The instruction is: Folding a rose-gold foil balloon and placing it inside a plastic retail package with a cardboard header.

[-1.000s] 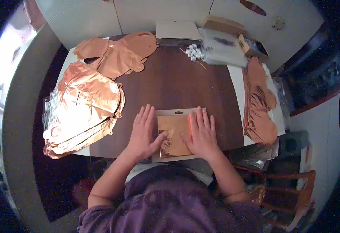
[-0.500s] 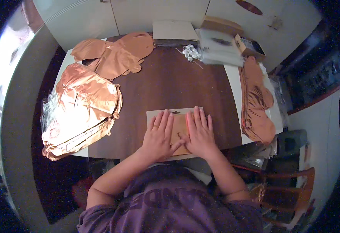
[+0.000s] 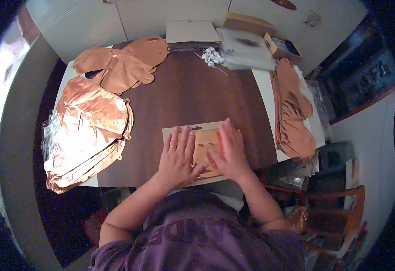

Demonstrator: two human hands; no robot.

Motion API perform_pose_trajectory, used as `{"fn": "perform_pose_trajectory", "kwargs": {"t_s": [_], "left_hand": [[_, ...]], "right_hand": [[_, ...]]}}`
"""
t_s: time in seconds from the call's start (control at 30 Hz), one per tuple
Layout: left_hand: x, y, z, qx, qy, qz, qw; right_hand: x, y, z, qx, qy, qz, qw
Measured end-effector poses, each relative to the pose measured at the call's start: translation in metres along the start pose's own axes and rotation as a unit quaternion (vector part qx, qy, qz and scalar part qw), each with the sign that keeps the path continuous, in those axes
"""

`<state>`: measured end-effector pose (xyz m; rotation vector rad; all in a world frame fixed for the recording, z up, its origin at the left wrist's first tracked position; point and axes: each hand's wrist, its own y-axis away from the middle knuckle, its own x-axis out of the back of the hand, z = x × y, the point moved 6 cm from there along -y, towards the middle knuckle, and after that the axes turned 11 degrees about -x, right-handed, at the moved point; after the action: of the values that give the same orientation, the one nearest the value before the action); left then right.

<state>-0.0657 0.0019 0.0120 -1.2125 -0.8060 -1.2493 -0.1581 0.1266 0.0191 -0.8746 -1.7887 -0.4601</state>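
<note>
Flattening the folded copper foil [image 3: 205, 137] on its pale backing card [image 3: 167, 131], I'd call this step; both lie at the near edge of the brown table [image 3: 184, 95]. My L hand [image 3: 178, 158]: palm down over the card's left part, fingers straight, slightly apart, nothing gripped. My R hand [image 3: 230, 153]: on the right side, fingers straight & close tog., not clamped; blurred, so can't tell how firmly it's touching. Next move prob. calls for light, even pressure w/ both palms, keeping foil square on card. More foil pcs [image 3: 93, 122] sit well apart, far L.
</note>
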Motion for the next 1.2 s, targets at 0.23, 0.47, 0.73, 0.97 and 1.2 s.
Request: {"fn": "perform_pose_trajectory", "kwargs": {"t_s": [0.23,0.47,0.73,0.97,1.2], "left_hand": [[-0.001,0.003,0.000,0.012,-0.004,-0.016,1.000],[0.004,0.012,0.020,-0.004,-0.004,-0.014,1.000],[0.002,0.031,0.037,-0.011,-0.007,0.014,1.000],[0.004,0.034,0.040,-0.003,-0.002,0.014,1.000],[0.039,0.017,0.002,0.061,0.139,0.065,0.986]], "right_hand": [[0.026,0.098,0.060,-0.185,-0.285,0.147,0.929],[-0.117,0.196,0.083,-0.323,-0.523,-0.113,0.780],[-0.090,0.161,0.016,-0.353,-0.534,-0.102,0.762],[-0.076,0.151,0.005,-0.216,-0.447,0.009,0.868],[-0.072,0.147,0.011,-0.220,-0.457,0.052,0.860]]}}
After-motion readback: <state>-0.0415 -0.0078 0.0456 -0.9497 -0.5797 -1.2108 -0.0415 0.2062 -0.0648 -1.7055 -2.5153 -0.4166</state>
